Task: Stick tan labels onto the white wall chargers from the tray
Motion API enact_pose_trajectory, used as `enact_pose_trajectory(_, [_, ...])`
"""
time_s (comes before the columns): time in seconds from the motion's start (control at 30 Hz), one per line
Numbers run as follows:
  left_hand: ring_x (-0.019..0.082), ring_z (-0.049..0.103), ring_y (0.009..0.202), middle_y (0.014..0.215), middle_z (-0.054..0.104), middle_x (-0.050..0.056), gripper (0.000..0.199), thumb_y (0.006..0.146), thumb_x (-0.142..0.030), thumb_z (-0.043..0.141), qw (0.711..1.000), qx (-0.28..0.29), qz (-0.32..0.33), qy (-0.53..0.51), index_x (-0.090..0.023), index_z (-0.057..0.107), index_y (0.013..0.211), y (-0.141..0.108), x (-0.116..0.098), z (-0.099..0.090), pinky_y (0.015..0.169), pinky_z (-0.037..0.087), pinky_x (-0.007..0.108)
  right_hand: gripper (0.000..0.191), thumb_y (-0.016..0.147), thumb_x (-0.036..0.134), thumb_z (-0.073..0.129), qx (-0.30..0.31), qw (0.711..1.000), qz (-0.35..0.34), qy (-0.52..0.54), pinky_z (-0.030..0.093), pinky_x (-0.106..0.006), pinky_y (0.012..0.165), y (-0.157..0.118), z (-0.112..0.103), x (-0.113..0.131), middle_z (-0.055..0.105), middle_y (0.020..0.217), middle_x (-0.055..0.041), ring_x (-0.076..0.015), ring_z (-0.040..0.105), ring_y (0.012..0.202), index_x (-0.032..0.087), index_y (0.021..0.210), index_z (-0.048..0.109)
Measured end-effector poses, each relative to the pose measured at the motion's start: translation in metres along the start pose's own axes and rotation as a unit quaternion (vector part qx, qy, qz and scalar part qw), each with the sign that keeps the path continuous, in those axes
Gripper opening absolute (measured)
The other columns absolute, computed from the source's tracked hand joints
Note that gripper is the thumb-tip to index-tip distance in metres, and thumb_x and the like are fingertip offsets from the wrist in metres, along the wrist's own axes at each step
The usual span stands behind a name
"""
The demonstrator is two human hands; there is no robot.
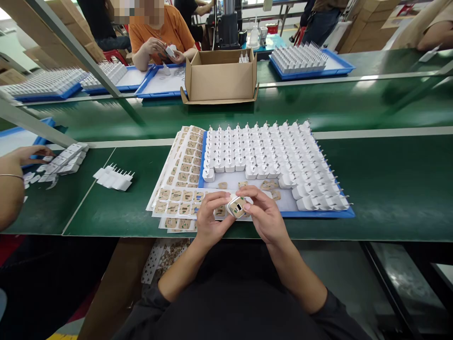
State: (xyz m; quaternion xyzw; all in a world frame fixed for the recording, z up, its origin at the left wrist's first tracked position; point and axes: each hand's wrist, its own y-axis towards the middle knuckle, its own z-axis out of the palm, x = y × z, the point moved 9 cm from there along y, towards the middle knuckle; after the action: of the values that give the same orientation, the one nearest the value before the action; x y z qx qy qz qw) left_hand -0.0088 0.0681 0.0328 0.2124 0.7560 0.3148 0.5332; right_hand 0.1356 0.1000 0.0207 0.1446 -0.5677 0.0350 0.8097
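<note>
My left hand (213, 216) is closed around the side of a white plug-in charger (231, 208). The charger's end face, with a dark port opening, is turned up toward me and bears a tan sticker (235, 210). My right hand (265, 213) grips the charger's other side, its thumb and fingertips at the sticker's edge. Just beyond my hands lies a blue tray (318, 214) with rows of white chargers (258, 146), pins up. Several loose tan pieces (269, 185) rest on the tray's pale floor. Sheets of tan stickers (173, 194) are stacked at the left, partly under my left hand.
A short row of chargers (113, 177) lies on the green bench (138, 208) to the left. A neighbour's hand (33, 153) touches white parts at far left. Across the belt stand an open cardboard box (221, 78), more charger trays (311, 73) and a person in orange.
</note>
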Motion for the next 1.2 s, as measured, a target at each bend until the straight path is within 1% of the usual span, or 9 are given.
enact_pose_trajectory(0.17, [0.021,0.07,0.106,0.109,0.064,0.003,0.045,0.081,-0.008,0.077,0.991,-0.02,0.106,0.077,-0.027,0.058,0.117,0.002,-0.023,0.0,0.09,0.063,0.041,0.013,0.082,0.019,0.068,-0.065,0.996,0.022,0.059,0.049,-0.032,0.089,0.0,0.001,-0.004,0.065,0.096,-0.0022,-0.0198,0.06,0.103,0.029,0.084,0.076])
enact_pose_trajectory(0.43, [0.022,0.071,0.105,0.105,0.065,0.003,0.04,0.081,-0.008,0.078,0.976,-0.049,0.162,0.134,-0.026,0.059,0.112,-0.003,-0.03,-0.002,0.086,0.065,0.041,0.013,0.074,0.02,0.066,-0.089,0.983,0.091,0.132,0.046,-0.035,0.088,0.001,0.007,-0.01,0.064,0.091,-0.0034,-0.021,0.057,0.099,0.027,0.074,0.078])
enact_pose_trajectory(0.6, [0.02,0.072,0.102,0.105,0.065,0.003,0.037,0.084,-0.014,0.076,0.987,-0.047,0.11,0.106,-0.027,0.058,0.114,-0.001,-0.024,-0.003,0.087,0.065,0.04,0.019,0.07,0.019,0.069,-0.05,0.983,0.127,0.126,0.048,-0.035,0.092,-0.001,0.006,-0.015,0.067,0.1,-0.0035,-0.0226,0.058,0.107,0.026,0.082,0.08])
enact_pose_trajectory(0.73, [0.02,0.072,0.102,0.106,0.066,0.003,0.037,0.085,-0.015,0.076,0.99,-0.03,0.106,0.088,-0.026,0.058,0.115,-0.001,-0.025,-0.002,0.088,0.064,0.039,0.012,0.082,0.025,0.07,-0.029,0.995,0.086,0.045,0.052,-0.034,0.083,0.001,-0.001,-0.006,0.07,0.096,-0.0024,-0.02,0.063,0.094,0.027,0.092,0.076])
enact_pose_trajectory(0.83, [0.021,0.072,0.101,0.107,0.067,0.005,0.041,0.083,-0.013,0.077,0.992,-0.022,0.093,0.078,-0.025,0.058,0.117,-0.001,-0.025,-0.002,0.087,0.063,0.039,0.005,0.09,0.027,0.067,-0.019,0.994,-0.023,-0.102,0.053,-0.038,0.084,0.003,-0.004,0.018,0.071,0.095,-0.0041,-0.0214,0.065,0.093,0.026,0.09,0.072])
enact_pose_trajectory(0.93, [0.022,0.071,0.101,0.108,0.069,0.007,0.041,0.083,-0.019,0.077,0.996,-0.01,0.037,0.076,-0.025,0.058,0.119,0.0,-0.017,-0.003,0.086,0.062,0.039,0.007,0.089,0.022,0.068,-0.001,0.948,-0.178,-0.265,0.052,-0.044,0.09,-0.004,0.003,0.046,0.072,0.099,-0.0053,-0.0244,0.065,0.097,0.028,0.09,0.072])
enact_pose_trajectory(1.03, [0.024,0.069,0.103,0.108,0.07,0.009,0.037,0.084,-0.027,0.077,0.997,0.008,-0.04,0.06,-0.023,0.06,0.117,-0.001,0.0,-0.003,0.09,0.059,0.041,0.008,0.091,0.023,0.065,0.004,0.933,-0.253,-0.255,0.054,-0.045,0.084,-0.012,-0.001,0.054,0.071,0.09,-0.004,-0.0241,0.066,0.089,0.03,0.091,0.069])
enact_pose_trajectory(1.13, [0.023,0.068,0.105,0.111,0.068,0.01,0.036,0.085,-0.026,0.076,0.993,-0.006,-0.111,0.034,-0.022,0.058,0.116,-0.005,0.021,-0.015,0.09,0.058,0.038,0.005,0.095,0.028,0.061,-0.088,0.946,-0.199,-0.24,0.056,-0.042,0.079,-0.009,-0.04,0.045,0.069,0.084,-0.0033,-0.0227,0.067,0.084,0.028,0.093,0.066])
enact_pose_trajectory(1.2, [0.022,0.068,0.105,0.114,0.066,0.01,0.039,0.084,-0.024,0.075,0.988,-0.043,-0.149,0.023,-0.022,0.055,0.117,-0.007,0.037,-0.036,0.088,0.057,0.034,0.009,0.094,0.033,0.065,-0.143,0.923,-0.116,-0.339,0.056,-0.041,0.079,-0.006,-0.069,0.034,0.071,0.091,-0.0052,-0.0233,0.068,0.085,0.025,0.098,0.068])
